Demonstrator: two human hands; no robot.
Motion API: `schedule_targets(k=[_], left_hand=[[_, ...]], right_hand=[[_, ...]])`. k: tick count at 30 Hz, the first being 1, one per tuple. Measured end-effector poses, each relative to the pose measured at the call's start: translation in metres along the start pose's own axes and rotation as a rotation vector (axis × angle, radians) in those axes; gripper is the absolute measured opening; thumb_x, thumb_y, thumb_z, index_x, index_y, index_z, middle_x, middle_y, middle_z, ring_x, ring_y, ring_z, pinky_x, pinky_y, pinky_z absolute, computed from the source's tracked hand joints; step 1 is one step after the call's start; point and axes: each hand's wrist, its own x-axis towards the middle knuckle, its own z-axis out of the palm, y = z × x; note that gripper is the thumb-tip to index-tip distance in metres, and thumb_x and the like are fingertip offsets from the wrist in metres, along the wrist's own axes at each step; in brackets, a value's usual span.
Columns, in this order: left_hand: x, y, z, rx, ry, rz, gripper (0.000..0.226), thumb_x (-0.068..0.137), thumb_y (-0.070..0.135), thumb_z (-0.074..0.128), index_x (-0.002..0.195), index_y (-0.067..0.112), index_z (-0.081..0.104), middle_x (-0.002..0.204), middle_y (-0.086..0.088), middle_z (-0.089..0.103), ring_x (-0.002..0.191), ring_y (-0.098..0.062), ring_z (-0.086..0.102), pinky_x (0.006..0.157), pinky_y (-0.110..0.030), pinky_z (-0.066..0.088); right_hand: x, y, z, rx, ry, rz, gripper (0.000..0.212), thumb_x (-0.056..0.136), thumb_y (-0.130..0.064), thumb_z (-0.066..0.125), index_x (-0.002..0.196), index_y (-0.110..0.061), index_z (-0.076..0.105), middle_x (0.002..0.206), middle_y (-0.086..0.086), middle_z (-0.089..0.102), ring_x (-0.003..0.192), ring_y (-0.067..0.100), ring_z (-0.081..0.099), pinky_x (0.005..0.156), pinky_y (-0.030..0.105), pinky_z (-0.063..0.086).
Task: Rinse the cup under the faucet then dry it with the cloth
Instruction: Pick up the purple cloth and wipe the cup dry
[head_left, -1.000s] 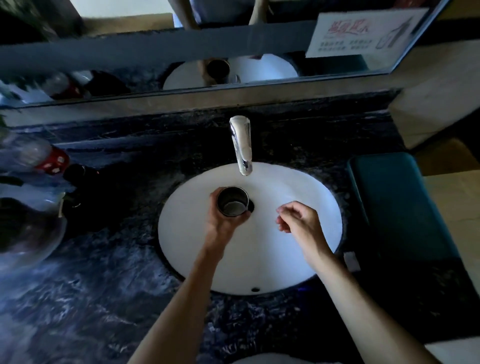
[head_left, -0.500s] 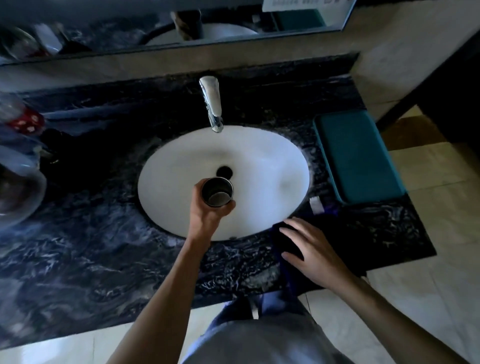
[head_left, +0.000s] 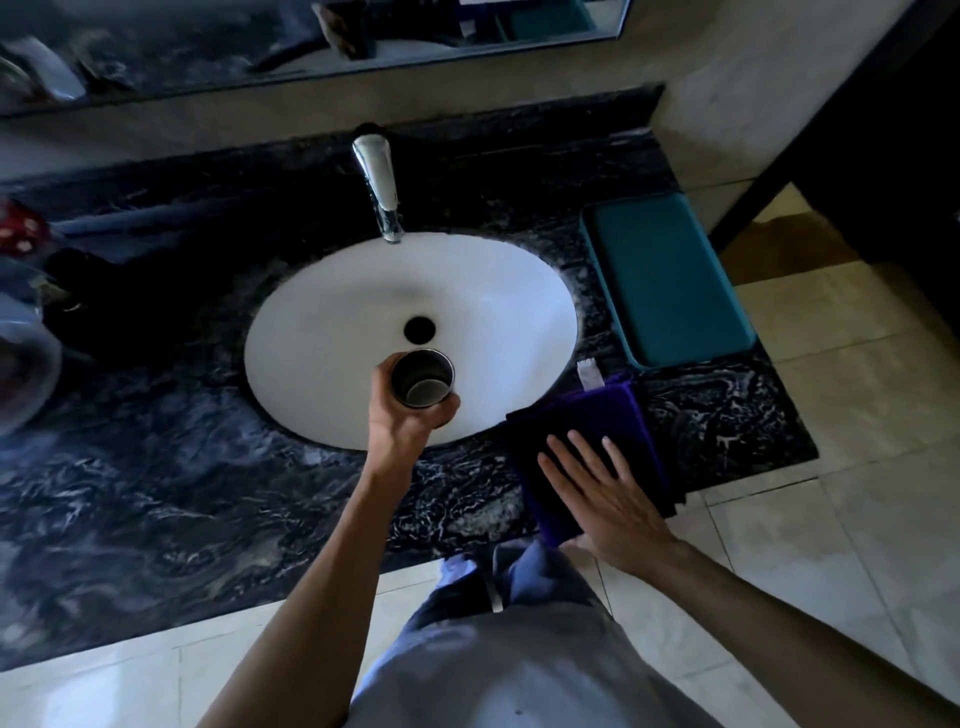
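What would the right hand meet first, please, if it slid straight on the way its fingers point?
More of the purple cloth beneath the right hand; beyond it, probably the teal tray.

Your arms are bare to the frame's lower edge, with no sleeves showing. You wear a pale grey top at bottom centre and blue trousers just above it.
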Motion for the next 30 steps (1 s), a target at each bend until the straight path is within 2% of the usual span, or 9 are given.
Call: schedule_targets(k=[4, 7, 11, 17, 20, 24, 26, 28, 30], left_hand=[[-0.008, 0.009, 0.004, -0.03, 0.022, -0.002, 0.069, 0.075, -0.012, 0.085, 0.133, 0.006, 0.051, 0.125, -0.015, 0.065, 0.11, -0.021, 0.064, 0.078, -0.015, 0.055], [-0.01, 0.012, 0.003, -0.041, 0.034, 0.005, 0.069, 0.075, -0.012, 0.085, 0.133, 0.007, 0.052, 0.125, -0.014, 0.065, 0.111, -0.021, 0.064, 0.076, -0.013, 0.054], [-0.01, 0.014, -0.001, -0.048, 0.044, 0.01, 0.07, 0.075, -0.012, 0.085, 0.132, 0.007, 0.052, 0.126, -0.017, 0.064, 0.111, -0.023, 0.064, 0.079, -0.015, 0.055], [-0.01, 0.015, -0.007, -0.063, 0.047, 0.0, 0.067, 0.075, -0.013, 0.084, 0.13, 0.008, 0.052, 0.124, -0.017, 0.064, 0.11, -0.024, 0.064, 0.075, -0.014, 0.055], [-0.01, 0.017, -0.008, -0.077, 0.046, -0.012, 0.066, 0.077, -0.013, 0.083, 0.128, 0.013, 0.051, 0.121, -0.011, 0.064, 0.107, -0.017, 0.064, 0.074, -0.011, 0.054], [-0.008, 0.019, -0.008, -0.077, 0.037, -0.022, 0.066, 0.077, -0.014, 0.082, 0.13, 0.01, 0.051, 0.119, -0.008, 0.063, 0.104, -0.01, 0.063, 0.071, -0.01, 0.054], [-0.007, 0.019, -0.006, -0.069, 0.031, -0.025, 0.067, 0.077, -0.014, 0.083, 0.131, 0.009, 0.051, 0.12, -0.009, 0.063, 0.104, -0.011, 0.064, 0.071, -0.01, 0.054], [-0.006, 0.018, -0.004, -0.071, 0.024, -0.033, 0.067, 0.077, -0.013, 0.083, 0.131, 0.009, 0.051, 0.12, -0.008, 0.064, 0.106, -0.012, 0.064, 0.072, -0.01, 0.054], [-0.003, 0.018, -0.002, -0.052, 0.008, -0.032, 0.068, 0.076, -0.009, 0.086, 0.131, 0.012, 0.052, 0.121, -0.007, 0.065, 0.109, -0.015, 0.065, 0.076, -0.012, 0.054]], right_hand=[[0.002, -0.02, 0.001, 0.102, 0.006, 0.102, 0.121, 0.071, -0.087, 0.046, 0.159, -0.01, 0.014, 0.167, 0.017, 0.003, 0.153, 0.033, -0.006, 0.118, 0.058, -0.001], [0.018, -0.042, -0.007, 0.196, 0.113, 0.29, 0.112, 0.081, -0.088, 0.018, 0.157, -0.005, 0.021, 0.165, 0.022, 0.011, 0.153, 0.038, 0.006, 0.117, 0.057, 0.002], [0.046, -0.056, -0.003, 0.213, 0.134, 0.489, 0.108, 0.084, -0.082, 0.026, 0.155, -0.001, 0.025, 0.163, 0.026, 0.018, 0.152, 0.041, 0.014, 0.119, 0.061, 0.011], [0.051, -0.06, 0.004, 0.194, 0.217, 0.557, 0.068, 0.098, -0.042, 0.028, 0.147, 0.002, 0.042, 0.158, 0.024, 0.033, 0.147, 0.039, 0.03, 0.116, 0.061, 0.027], [0.053, -0.057, 0.007, 0.258, 0.267, 0.554, 0.062, 0.101, -0.036, 0.023, 0.144, 0.001, 0.047, 0.157, 0.021, 0.037, 0.147, 0.036, 0.032, 0.117, 0.058, 0.027], [0.055, -0.053, 0.006, 0.639, 0.421, 0.588, 0.064, 0.106, -0.044, 0.017, 0.146, -0.002, 0.045, 0.159, 0.015, 0.037, 0.15, 0.027, 0.026, 0.123, 0.047, 0.013], [0.053, -0.05, -0.012, 0.98, 0.478, 0.655, 0.055, 0.104, -0.039, 0.036, 0.143, -0.003, 0.048, 0.152, 0.018, 0.046, 0.144, 0.029, 0.038, 0.12, 0.041, 0.023], [0.052, -0.043, -0.029, 1.27, 0.553, 0.781, 0.053, 0.102, -0.041, 0.042, 0.135, -0.003, 0.056, 0.131, 0.021, 0.061, 0.116, 0.032, 0.058, 0.097, 0.028, 0.04], [0.057, -0.035, -0.047, 1.609, 0.623, 0.929, 0.039, 0.104, -0.033, 0.047, 0.126, -0.005, 0.062, 0.121, 0.019, 0.066, 0.098, 0.027, 0.061, 0.086, 0.03, 0.045]])
